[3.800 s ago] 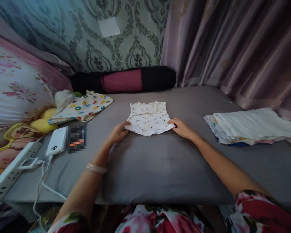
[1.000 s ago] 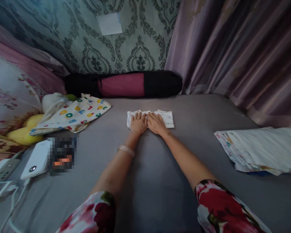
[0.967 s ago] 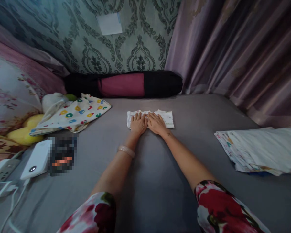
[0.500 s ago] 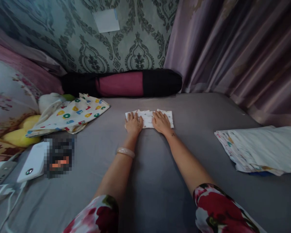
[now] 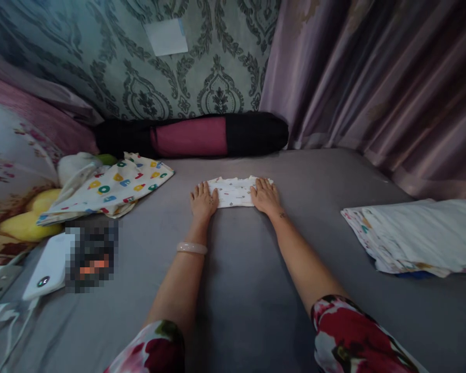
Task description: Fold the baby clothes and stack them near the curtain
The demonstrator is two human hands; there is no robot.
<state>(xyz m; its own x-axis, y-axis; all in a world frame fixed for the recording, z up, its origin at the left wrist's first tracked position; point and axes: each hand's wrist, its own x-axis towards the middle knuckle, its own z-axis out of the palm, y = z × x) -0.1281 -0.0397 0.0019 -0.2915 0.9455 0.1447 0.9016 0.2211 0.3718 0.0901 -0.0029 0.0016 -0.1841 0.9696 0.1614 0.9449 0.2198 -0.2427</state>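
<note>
A small white printed garment [image 5: 235, 194], like a baby shirt, lies folded into a flat strip on the grey bed sheet [image 5: 241, 269]. My left hand [image 5: 204, 201] lies flat over its left end, fingers stretched out and thumb apart. Over the right end rests my right hand [image 5: 266, 196], also flat and open. Both palms press down, and neither hand grips the cloth. The ends of the garment are partly hidden under my hands.
To the right is a stack of folded clothes [image 5: 415, 235]. A letter-print cloth [image 5: 116, 186] lies loose at the left, beside yellow plush [image 5: 31, 217]. Nearer me are a white power bank [image 5: 52, 264], a blurred dark item and a power strip [image 5: 0, 282]. A black-and-red bolster [image 5: 190, 135] lines the wall.
Earlier my hands pinched the lower corners of the opened-out garment; it has since been folded into a strip. My flat hands have slid apart from its middle to its two ends.
</note>
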